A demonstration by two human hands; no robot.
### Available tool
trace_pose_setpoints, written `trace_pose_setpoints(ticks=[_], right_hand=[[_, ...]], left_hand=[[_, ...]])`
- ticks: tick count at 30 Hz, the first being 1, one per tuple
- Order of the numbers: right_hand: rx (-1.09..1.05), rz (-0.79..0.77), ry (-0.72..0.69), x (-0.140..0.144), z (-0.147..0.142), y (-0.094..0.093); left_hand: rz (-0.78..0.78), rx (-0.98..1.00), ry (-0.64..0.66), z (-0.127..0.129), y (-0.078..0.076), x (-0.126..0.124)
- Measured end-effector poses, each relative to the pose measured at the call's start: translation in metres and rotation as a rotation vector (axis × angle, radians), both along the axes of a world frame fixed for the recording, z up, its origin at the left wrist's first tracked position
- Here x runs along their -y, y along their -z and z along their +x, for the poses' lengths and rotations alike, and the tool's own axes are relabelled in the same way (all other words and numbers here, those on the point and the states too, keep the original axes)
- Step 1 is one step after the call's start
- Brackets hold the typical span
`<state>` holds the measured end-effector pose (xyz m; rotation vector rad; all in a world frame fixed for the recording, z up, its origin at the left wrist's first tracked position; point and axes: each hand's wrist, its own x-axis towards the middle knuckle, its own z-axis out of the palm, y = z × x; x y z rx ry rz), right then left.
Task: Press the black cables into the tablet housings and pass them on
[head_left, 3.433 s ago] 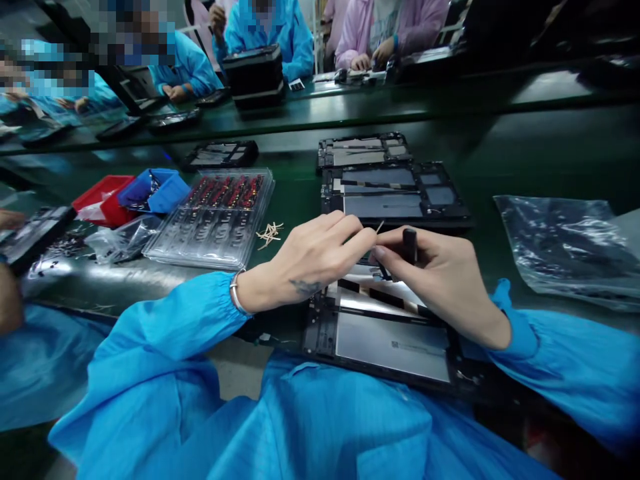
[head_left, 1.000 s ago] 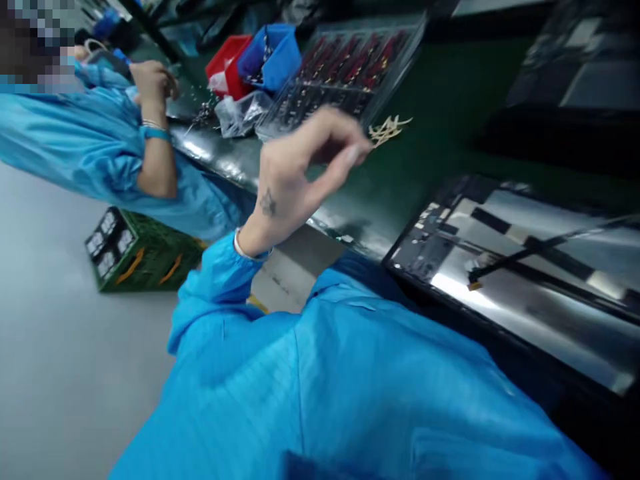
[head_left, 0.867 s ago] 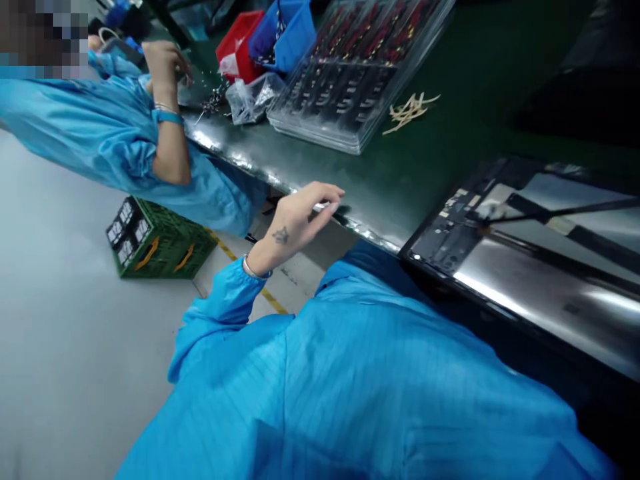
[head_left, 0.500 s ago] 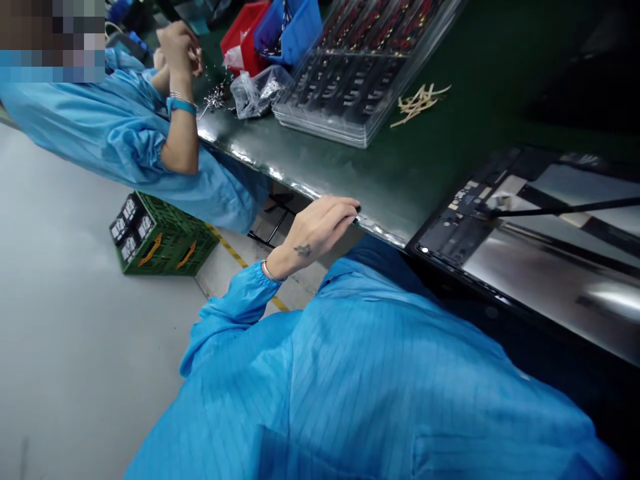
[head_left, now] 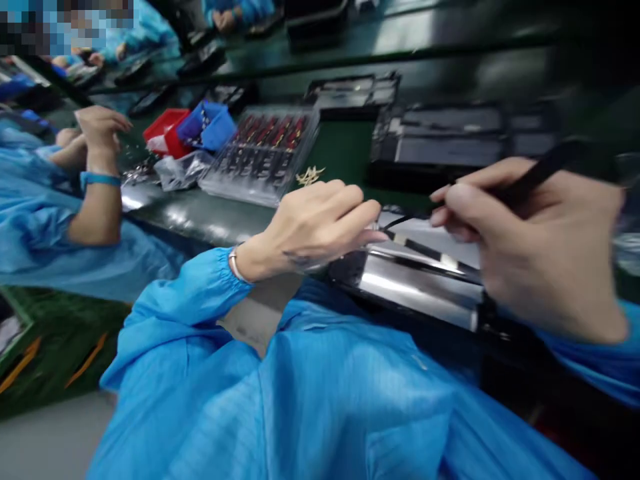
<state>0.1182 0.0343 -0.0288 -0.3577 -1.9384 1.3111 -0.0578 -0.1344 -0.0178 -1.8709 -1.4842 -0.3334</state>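
Note:
An opened tablet chassis with a silvery panel lies at the near table edge in front of me. My left hand hovers over its left end with fingertips pinched together near a thin black cable; whether it grips anything is blurred. My right hand grips a black tweezer-like tool whose tip points toward my left fingertips. Both arms wear blue sleeves.
A clear tray of red-and-black parts, a red bin, a blue bin and a plastic bag sit at left. More tablet chassis lie behind. A co-worker's forearm is left; a green crate stands on the floor.
My view swung back from the floor side to the table. My left hand rose from the table edge to the tablet, and my right hand with the tool came into view.

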Motion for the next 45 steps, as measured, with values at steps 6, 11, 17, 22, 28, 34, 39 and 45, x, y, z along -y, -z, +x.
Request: trace_pose_setpoints(ticks=[6,11,17,22,28,34,39,45], right_hand=[[-0.091,0.026,0.063,-0.004,-0.005,-0.004],[-0.046,-0.002,0.026,-0.016,-0.009,-0.003],[0.06,0.027,-0.094,-0.022,-0.014,-0.001],[0.027,-0.005,-0.123,-0.017,-0.015,0.005],[0.091,0.096,-0.018,-0.025,-0.001,0.002],[0.382,0.395,0.017,-0.066,0.036,-0.005],[0.618,0.413,-0.12,-0.086,0.053,0.006],[0.836,0.407,-0.131,-0.094,0.061,0.009]], left_hand=[[0.018,-0.019,-0.048,0.022,-0.014,-0.061],[-0.106,0.634,0.077,0.007,-0.018,-0.061],[-0.264,1.326,0.272,0.005,-0.023,-0.064],[-0.34,1.515,0.32,0.015,-0.014,-0.068],[-0.388,1.27,0.213,0.002,-0.001,-0.06],[-0.475,1.0,0.074,-0.029,0.01,-0.051],[-0.483,0.896,0.137,-0.034,0.013,-0.063],[-0.552,0.744,0.274,-0.026,0.021,-0.083]])
